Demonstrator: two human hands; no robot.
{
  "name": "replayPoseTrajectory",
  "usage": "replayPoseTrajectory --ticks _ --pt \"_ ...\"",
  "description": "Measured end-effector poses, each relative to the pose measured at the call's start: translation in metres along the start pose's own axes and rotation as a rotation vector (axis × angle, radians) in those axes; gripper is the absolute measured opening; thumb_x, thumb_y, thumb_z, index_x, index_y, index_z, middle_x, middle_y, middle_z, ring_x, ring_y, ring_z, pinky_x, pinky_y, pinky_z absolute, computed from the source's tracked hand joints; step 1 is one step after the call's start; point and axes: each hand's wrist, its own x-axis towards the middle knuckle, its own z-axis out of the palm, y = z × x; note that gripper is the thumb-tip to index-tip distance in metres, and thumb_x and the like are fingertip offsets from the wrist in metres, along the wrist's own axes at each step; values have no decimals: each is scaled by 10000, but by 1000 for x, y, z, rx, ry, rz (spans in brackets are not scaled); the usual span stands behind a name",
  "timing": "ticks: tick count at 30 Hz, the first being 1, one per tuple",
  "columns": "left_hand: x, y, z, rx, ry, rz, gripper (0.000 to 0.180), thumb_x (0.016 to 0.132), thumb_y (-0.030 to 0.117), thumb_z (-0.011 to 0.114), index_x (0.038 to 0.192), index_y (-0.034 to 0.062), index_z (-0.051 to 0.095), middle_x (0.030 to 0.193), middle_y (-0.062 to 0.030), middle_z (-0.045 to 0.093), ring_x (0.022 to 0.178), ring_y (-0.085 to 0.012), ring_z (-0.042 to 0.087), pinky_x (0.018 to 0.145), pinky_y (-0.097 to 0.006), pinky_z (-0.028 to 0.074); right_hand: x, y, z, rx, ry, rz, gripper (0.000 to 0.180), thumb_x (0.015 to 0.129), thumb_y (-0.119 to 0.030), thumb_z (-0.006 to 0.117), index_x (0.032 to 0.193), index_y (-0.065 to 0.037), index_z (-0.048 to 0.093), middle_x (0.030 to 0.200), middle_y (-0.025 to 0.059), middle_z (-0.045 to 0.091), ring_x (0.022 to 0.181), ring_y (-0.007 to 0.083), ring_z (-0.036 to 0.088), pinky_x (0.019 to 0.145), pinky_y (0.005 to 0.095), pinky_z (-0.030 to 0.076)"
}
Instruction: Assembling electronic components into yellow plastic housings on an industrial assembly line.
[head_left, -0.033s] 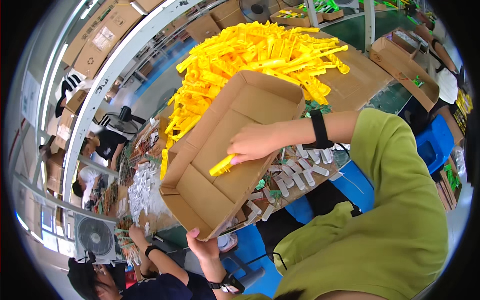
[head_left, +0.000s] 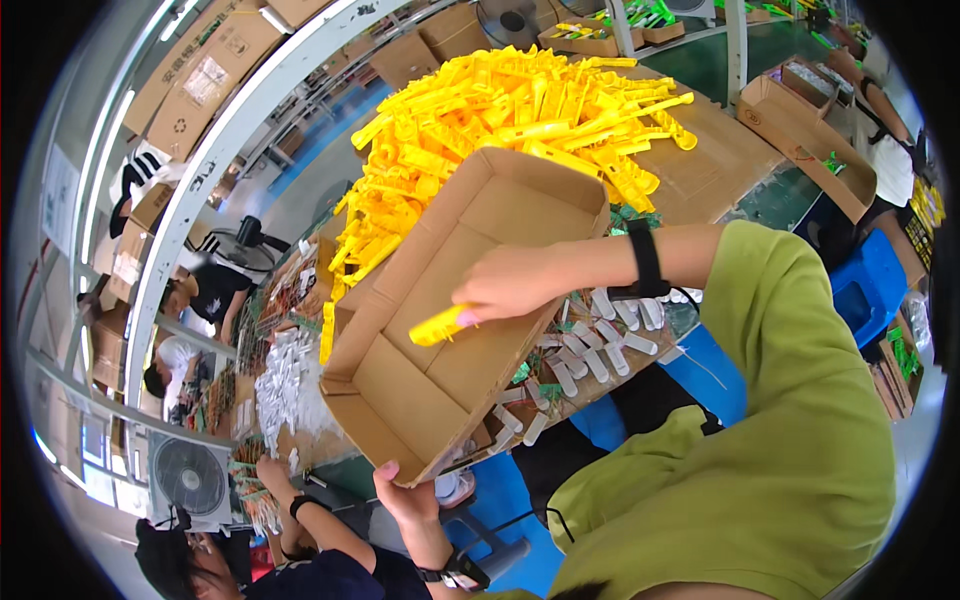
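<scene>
My left hand (head_left: 405, 497) grips the near corner of a shallow open cardboard box (head_left: 400, 385), its thumb on the outer wall. The box is held tilted above the worktable, and its visible inside is bare. Over the box, my right hand (head_left: 512, 282) pinches a yellow plastic piece (head_left: 438, 328) that points to the left. The piece's exact kind is unclear. Just past the box's far side rises a large pile of yellow plastic parts (head_left: 520, 100).
White plastic pieces (head_left: 590, 350) with green wires lie right of the box. More white pieces (head_left: 290, 385) are heaped at left, near a co-worker's arm (head_left: 315, 520). A blue stool (head_left: 868, 285) and an open carton (head_left: 810, 145) stand at right.
My right hand has shifted slightly left with the yellow piece. The far end of the box has dipped a little towards me.
</scene>
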Motion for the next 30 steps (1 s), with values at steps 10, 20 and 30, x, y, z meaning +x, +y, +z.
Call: replayPoseTrajectory --ticks 10,20,30 --pt "14 47 -16 153 222 234 555 678 257 501 1198 92 399 1136 -71 475 992 -250 496 748 -424 448 -101 122 -129 -73 633 737 586 796 -540 418 1143 -69 451 948 176 553 911 288 538 777 385 416" --pt "2 62 6 93 342 348 677 631 160 587 1249 35 340 1212 -158 422 1065 -320 448 823 -500 424 -219 316 -74 -273 432 1170 519 765 -328 551 1196 -69 419 1118 163 507 1037 302 479 868 393 377" --pt "85 67 67 358 352 491 578 694 337 512 1199 84 391 1126 -87 457 1017 -251 456 767 -404 413 -170 319 -69 -342 381 1060 703 733 -313 545 1338 -233 196 1373 136 186 1286 268 140 981 592 76"
